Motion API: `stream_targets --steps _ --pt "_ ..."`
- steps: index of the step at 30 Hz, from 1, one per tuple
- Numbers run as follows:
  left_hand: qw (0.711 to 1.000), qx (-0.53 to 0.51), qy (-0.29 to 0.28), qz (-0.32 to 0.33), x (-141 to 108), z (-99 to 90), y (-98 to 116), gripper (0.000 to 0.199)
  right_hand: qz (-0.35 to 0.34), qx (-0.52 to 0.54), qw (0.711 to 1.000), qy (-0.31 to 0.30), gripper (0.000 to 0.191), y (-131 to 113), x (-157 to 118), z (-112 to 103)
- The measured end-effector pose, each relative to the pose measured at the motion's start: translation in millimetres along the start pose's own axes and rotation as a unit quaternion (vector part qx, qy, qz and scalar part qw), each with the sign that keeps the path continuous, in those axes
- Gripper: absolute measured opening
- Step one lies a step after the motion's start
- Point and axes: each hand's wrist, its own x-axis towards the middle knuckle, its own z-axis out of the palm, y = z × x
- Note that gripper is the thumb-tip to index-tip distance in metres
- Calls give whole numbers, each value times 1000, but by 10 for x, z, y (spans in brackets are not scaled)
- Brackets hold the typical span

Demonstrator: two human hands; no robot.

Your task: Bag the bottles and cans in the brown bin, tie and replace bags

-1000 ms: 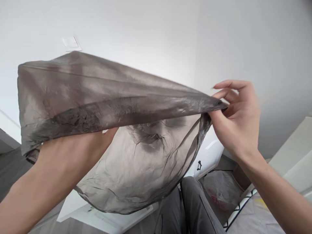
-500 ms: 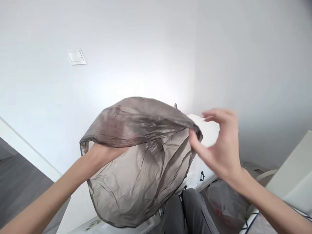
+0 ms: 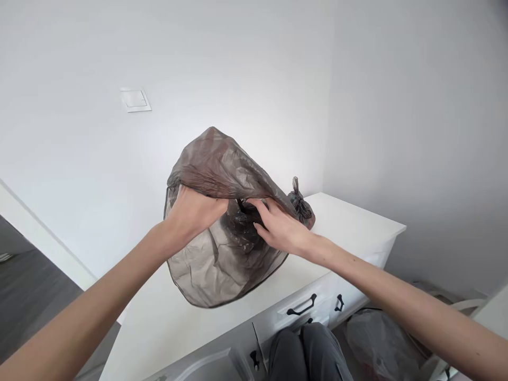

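Note:
A grey, see-through plastic bag (image 3: 214, 264) hangs with its wide mouth toward me, above a white cabinet top. My left hand (image 3: 198, 209) is inside the mouth, under the upper layer, and bears the bag up. Its fingers are hidden behind the plastic, though a reddish tint shows through. From the right, my right hand (image 3: 280, 225) reaches into the mouth. Its thumb and forefinger are apart, with the other fingers partly covered by the upper edge. Just behind the bag on the right stands a small knotted dark plastic bag (image 3: 304, 209) with something reddish-brown inside.
The white cabinet (image 3: 357, 225) has drawers with black handles (image 3: 301, 306) facing me. White walls meet behind it, with a light switch (image 3: 135, 99) on the left. My knees (image 3: 305, 349) are at its front. Another filled plastic bag (image 3: 381, 338) lies on the floor at right.
My right hand has left the bag's right edge and moved left into its mouth. The bag has risen and shifted, uncovering the knotted bag and more of the cabinet top.

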Motion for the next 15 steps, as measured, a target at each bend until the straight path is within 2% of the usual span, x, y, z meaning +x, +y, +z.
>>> stream_targets --steps 5,8,11,15 --pt "999 37 38 -9 200 33 -212 30 26 -45 997 -56 85 202 315 -89" --pt "997 66 34 -19 226 65 -396 23 36 -74 993 -81 87 308 487 -98" --pt "997 64 -17 -29 158 90 -558 24 27 -82 988 -125 82 413 629 -100" --pt "991 13 -128 -35 -25 119 -666 48 -28 -46 982 -182 59 458 766 -69"
